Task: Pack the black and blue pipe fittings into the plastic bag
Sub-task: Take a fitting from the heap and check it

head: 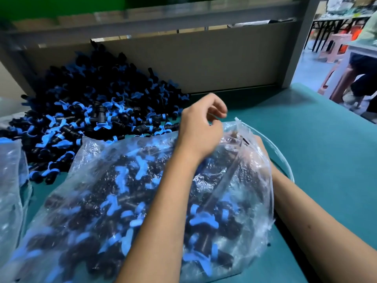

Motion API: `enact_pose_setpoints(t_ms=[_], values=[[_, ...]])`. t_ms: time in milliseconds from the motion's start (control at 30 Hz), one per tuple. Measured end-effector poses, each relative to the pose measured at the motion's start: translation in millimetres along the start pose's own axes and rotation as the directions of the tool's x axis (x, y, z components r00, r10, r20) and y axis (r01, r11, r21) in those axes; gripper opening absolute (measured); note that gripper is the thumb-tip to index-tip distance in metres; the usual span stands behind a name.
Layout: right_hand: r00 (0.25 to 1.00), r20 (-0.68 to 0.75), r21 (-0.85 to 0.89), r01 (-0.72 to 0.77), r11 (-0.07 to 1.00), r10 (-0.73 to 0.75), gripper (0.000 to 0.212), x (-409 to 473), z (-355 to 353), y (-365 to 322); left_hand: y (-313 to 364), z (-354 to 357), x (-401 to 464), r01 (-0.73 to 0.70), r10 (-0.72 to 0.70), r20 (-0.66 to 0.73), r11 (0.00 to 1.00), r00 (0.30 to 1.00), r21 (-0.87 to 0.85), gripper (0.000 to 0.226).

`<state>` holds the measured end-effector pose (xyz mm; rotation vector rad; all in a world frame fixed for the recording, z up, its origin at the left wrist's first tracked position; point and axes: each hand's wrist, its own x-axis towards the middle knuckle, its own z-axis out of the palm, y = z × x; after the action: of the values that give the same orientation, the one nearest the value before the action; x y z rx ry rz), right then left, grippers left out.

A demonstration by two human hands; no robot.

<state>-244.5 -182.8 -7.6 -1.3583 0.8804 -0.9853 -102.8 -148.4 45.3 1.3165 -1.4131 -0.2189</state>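
Head view
Bag: clear plastic bag (106, 201), full of fittings, lies at the table's (316, 139) near edge
Loose pile: black and blue pipe fittings (91, 111) against the back board, left
Left hand (201, 127): fingers curled, pinching the bag's mouth
Right hand (260, 148): behind the film, grip cannot be told

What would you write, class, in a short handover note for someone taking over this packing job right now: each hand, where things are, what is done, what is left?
Left hand: fingers curled, pinching the plastic bag at its mouth.
Right hand: mostly hidden behind the bag's mouth; grip unclear.
Bag lies on the green table, already well filled with fittings.
Loose pile of fittings sits behind the bag against the back board.
Left: pack the pile, close the bag.
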Motion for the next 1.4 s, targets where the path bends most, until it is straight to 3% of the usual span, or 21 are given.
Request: enact_pose_setpoints(t_ms=[33, 133, 233, 333, 433, 533, 600, 700, 833, 900, 967, 1033, 1100, 1167, 1233, 1400], values=[[0.999, -0.010, 0.028, 0.044, 0.999, -0.043, 0.066, 4.0, 0.4, 1.1, -4.8, -7.9, 1.7, 0.027, -0.025, -0.046, 0.999, 0.999, 0.044, 0.032], [0.989, 0.022, 0.118, 0.141, 0.983, -0.144, 0.014, 12.5, -2.3, 2.4, -19.6, -27.9, 2.4, 0.253, -0.212, -0.185, 0.937, 0.960, 0.240, 0.028], [0.979, 0.064, 0.119, 0.185, 0.976, -0.193, 0.041, 16.9, -6.6, 7.2, -28.1, -30.5, 11.1, 0.405, -0.376, -0.158, 0.800, 0.913, 0.443, 0.025], [0.979, 0.073, 0.131, 0.180, 0.975, -0.190, 0.066, 14.9, -3.0, 3.5, -38.6, -24.2, 37.7, 0.343, -0.446, -0.006, 0.680, 0.895, 0.649, 0.030], [0.983, 0.048, 0.118, 0.170, 0.978, -0.177, 0.070, 14.1, -3.8, 5.8, -59.3, -21.8, 58.5, 0.291, -0.601, 0.096, 0.513, 0.794, 0.807, 0.054], [0.989, 0.021, 0.085, 0.147, 0.985, -0.149, 0.034, 15.4, -5.3, 8.6, -77.6, -19.4, 66.3, 0.143, -0.714, 0.204, 0.394, 0.670, 0.908, 0.066], [0.992, -0.014, 0.091, 0.125, 0.988, -0.125, 0.021, 17.0, -4.8, 9.0, -84.2, -16.5, 67.2, 0.084, -0.685, 0.228, 0.390, 0.692, 0.917, 0.054], [0.989, -0.056, 0.060, 0.142, 0.988, -0.139, 0.021, 18.3, -5.9, 8.8, -82.4, -8.0, 64.6, 0.003, -0.571, 0.253, 0.408, 0.781, 0.913, 0.032], [0.984, -0.134, 0.081, 0.128, 0.989, -0.116, 0.013, 19.0, -5.3, 10.3, -75.4, -1.8, 57.5, -0.007, -0.471, 0.254, 0.466, 0.845, 0.885, 0.025], [0.978, -0.178, 0.086, 0.126, 0.988, -0.109, 0.005, 20.2, -5.7, 10.8, -72.3, 0.5, 56.0, 0.043, -0.398, 0.210, 0.539, 0.893, 0.841, 0.020], [0.966, -0.230, 0.075, 0.141, 0.987, -0.120, 0.005, 21.5, -6.3, 11.8, -63.4, 3.0, 55.3, 0.118, -0.305, 0.143, 0.696, 0.942, 0.708, 0.020], [0.956, -0.264, 0.096, 0.155, 0.983, -0.125, 0.010, 23.1, -7.5, 12.7, -49.2, 6.6, 54.5, 0.150, -0.191, 0.044, 0.874, 0.981, 0.463, 0.018], [0.949, -0.292, 0.127, 0.165, 0.978, -0.122, 0.010, 24.5, -7.9, 12.7, -32.6, 8.8, 49.9, 0.156, -0.142, -0.086, 0.971, 0.986, 0.182, 0.016], [0.943, -0.312, 0.164, 0.169, 0.972, -0.112, 0.015, 25.9, -8.4, 11.9, -18.0, 10.4, 39.6, 0.195, -0.224, -0.130, 0.959, 0.966, -0.204, 0.016], [0.950, -0.297, 0.220, 0.166, 0.961, -0.096, 0.024, 24.6, -8.5, 10.0, -12.0, 11.6, 24.6, 0.243, -0.331, -0.102, 0.838, 0.938, -0.488, 0.028], [0.981, -0.189, 0.375, 0.099, 0.922, -0.028, 0.038, 21.6, -7.7, 4.2, -13.7, 18.2, -5.9, 0.313, -0.499, -0.153, 0.724, 0.853, -0.614, 0.034]])
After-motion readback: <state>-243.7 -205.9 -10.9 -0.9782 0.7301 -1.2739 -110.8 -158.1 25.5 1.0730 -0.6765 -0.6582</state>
